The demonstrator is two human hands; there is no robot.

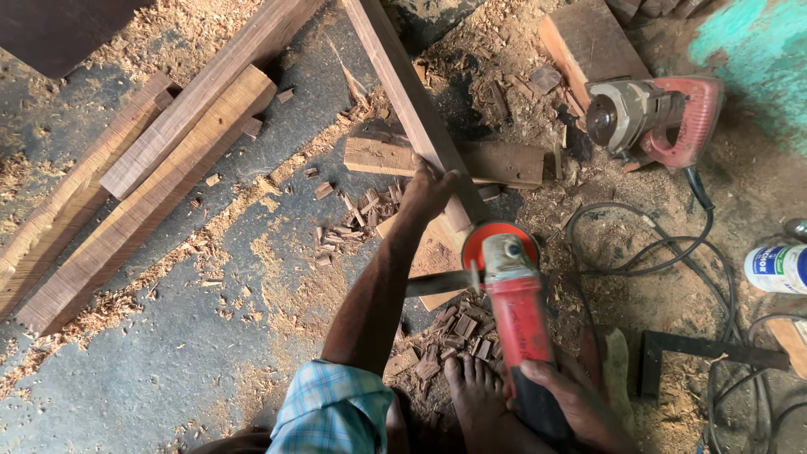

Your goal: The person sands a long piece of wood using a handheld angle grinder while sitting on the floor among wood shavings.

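Note:
My left hand (427, 190) grips the near end of a long dark wooden batten (408, 92) that runs away toward the top of the view. My right hand (565, 395) holds the black rear handle of a red angle grinder (514, 294); its round head with a red guard sits just below the batten's end. A side handle sticks out to the grinder's left. My bare foot (476, 395) rests on the floor beside the grinder, among small wood offcuts (454, 332).
Several long wooden planks (143, 197) lie at the left. A short board (496, 161) sits under the batten. A second red power tool (651, 118) lies at top right, with black cables (672, 252), a white bottle (777, 267) and a dark steel square (698, 349). Sawdust covers the floor.

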